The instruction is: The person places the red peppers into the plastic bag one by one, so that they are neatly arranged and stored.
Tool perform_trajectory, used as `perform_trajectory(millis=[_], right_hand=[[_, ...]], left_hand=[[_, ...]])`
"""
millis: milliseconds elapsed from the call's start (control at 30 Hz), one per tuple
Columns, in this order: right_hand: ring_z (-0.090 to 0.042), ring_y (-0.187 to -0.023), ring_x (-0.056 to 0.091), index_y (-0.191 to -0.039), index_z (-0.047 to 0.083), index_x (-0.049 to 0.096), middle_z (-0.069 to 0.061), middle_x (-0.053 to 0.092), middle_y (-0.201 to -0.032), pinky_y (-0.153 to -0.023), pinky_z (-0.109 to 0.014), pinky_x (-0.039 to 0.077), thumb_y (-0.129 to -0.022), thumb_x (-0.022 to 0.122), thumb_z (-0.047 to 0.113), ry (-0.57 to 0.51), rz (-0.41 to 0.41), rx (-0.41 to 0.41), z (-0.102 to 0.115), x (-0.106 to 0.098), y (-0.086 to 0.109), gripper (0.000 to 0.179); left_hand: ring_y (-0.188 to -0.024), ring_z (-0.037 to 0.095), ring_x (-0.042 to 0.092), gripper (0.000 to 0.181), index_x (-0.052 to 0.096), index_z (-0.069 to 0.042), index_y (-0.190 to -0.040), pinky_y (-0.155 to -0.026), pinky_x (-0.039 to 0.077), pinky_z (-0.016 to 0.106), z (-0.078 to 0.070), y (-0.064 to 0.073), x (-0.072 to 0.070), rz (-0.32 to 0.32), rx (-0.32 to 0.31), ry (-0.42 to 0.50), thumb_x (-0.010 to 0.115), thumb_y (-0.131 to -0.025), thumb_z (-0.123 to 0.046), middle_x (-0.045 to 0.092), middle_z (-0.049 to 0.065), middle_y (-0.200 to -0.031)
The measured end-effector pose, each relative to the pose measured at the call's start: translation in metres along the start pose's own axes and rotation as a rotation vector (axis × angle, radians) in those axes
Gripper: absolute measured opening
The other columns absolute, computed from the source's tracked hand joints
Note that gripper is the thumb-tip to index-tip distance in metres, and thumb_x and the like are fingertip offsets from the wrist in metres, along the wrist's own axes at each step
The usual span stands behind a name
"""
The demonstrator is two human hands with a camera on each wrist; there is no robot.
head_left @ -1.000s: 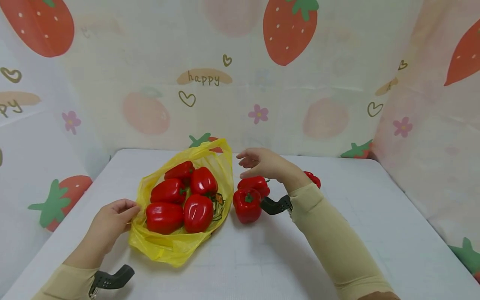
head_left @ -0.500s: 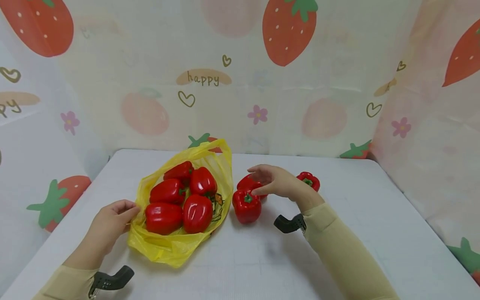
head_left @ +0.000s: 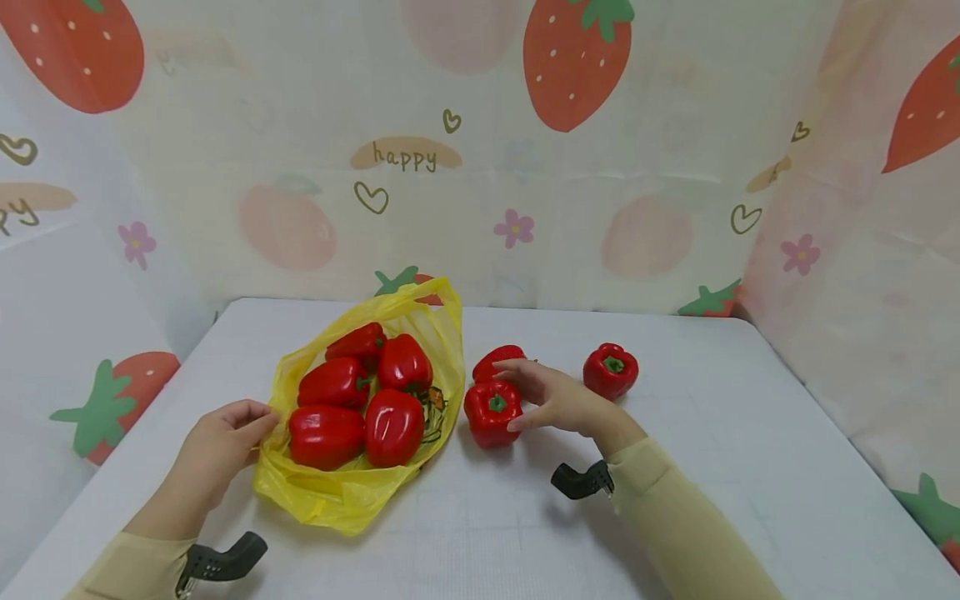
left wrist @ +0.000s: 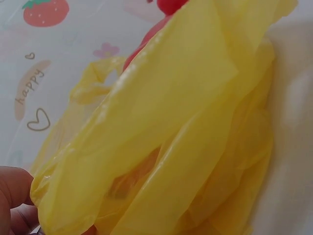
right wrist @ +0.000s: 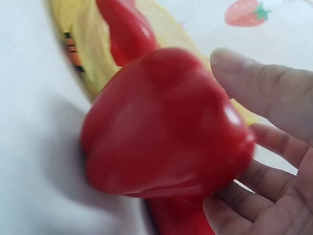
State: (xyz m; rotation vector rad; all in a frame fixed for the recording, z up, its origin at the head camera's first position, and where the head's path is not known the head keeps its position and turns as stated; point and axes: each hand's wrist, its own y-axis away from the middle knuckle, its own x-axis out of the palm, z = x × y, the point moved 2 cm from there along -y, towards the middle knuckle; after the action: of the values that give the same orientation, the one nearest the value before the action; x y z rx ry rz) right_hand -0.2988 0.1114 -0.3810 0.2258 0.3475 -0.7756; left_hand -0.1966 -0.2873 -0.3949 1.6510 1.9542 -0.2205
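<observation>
My left hand [head_left: 225,442] pinches the left edge of a yellow plastic bag [head_left: 322,504], whose mouth is spread toward me. Several red bell peppers [head_left: 327,437] lie in it, with a dark printed patch at its right side. To the bag's right a red bell pepper [head_left: 482,421] stands stem up. My right hand [head_left: 562,404] reaches around this pepper with thumb and fingers spread; in the right wrist view the thumb [right wrist: 269,93] lies on one side of it and the fingers [right wrist: 266,181] on the other. Another bell pepper [head_left: 495,360] lies just behind, partly hidden.
A third loose bell pepper [head_left: 611,371] sits farther right on the white table [head_left: 712,433], behind my right wrist. A strawberry-print cloth [head_left: 450,225] hangs at the back and sides. Dark wrist camera mounts [head_left: 581,481] stick out from both sleeves.
My right hand has come down and toward me, from above the rear pepper to the front one. The right-hand pepper has come into full view. The left hand stays at the bag's edge.
</observation>
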Motion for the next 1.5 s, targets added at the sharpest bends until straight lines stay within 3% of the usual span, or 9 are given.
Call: perform_trajectory(millis=[400,667,1067,1267,1500], right_hand=[[-0.021,-0.126,0.038,-0.137,0.015,0.037,-0.003,0.045,-0.132,-0.100,-0.038,0.039,-0.073,0.076,0.009,0.056,-0.071,-0.001,-0.013,0.016,0.000,0.075],[-0.018,-0.122,0.042,-0.131,0.023,0.041,-0.001,0.048,-0.128,-0.097,-0.036,0.042,-0.071,0.079,0.014,0.073,-0.115,0.029,-0.021,0.021,0.000,0.072],[-0.019,-0.121,0.044,-0.130,0.019,0.043,-0.002,0.050,-0.125,-0.098,-0.036,0.041,-0.070,0.079,0.015,0.049,-0.138,0.015,-0.023,0.022,0.001,0.070],[-0.018,-0.119,0.046,-0.129,0.020,0.043,0.000,0.051,-0.123,-0.097,-0.036,0.043,-0.070,0.080,0.016,0.076,-0.154,0.013,-0.014,0.021,0.000,0.070],[-0.022,-0.115,0.048,-0.129,0.014,0.042,-0.005,0.052,-0.122,-0.091,-0.037,0.047,-0.070,0.079,0.013,0.104,-0.190,-0.021,0.015,0.019,-0.003,0.068]], left_hand=[[-0.097,0.025,0.050,0.042,0.051,-0.003,-0.116,-0.077,0.053,0.029,0.001,-0.001,0.000,0.000,0.005,0.004,0.049,-0.093,-0.038,0.052,0.015,-0.116],[-0.097,0.025,0.049,0.042,0.051,-0.003,-0.117,-0.078,0.053,0.030,0.001,0.000,0.001,0.004,0.004,0.006,0.049,-0.093,-0.037,0.052,0.015,-0.116],[-0.096,0.025,0.049,0.043,0.051,-0.003,-0.117,-0.077,0.053,0.029,0.001,0.000,0.000,0.003,0.010,0.008,0.049,-0.093,-0.038,0.052,0.015,-0.115],[-0.096,0.025,0.050,0.044,0.051,-0.003,-0.117,-0.077,0.053,0.029,0.002,-0.001,0.001,0.004,0.010,0.012,0.049,-0.093,-0.040,0.053,0.014,-0.115],[-0.096,0.024,0.050,0.044,0.051,-0.003,-0.116,-0.077,0.053,0.028,0.001,0.000,0.001,-0.006,0.002,0.009,0.049,-0.092,-0.041,0.053,0.014,-0.114]])
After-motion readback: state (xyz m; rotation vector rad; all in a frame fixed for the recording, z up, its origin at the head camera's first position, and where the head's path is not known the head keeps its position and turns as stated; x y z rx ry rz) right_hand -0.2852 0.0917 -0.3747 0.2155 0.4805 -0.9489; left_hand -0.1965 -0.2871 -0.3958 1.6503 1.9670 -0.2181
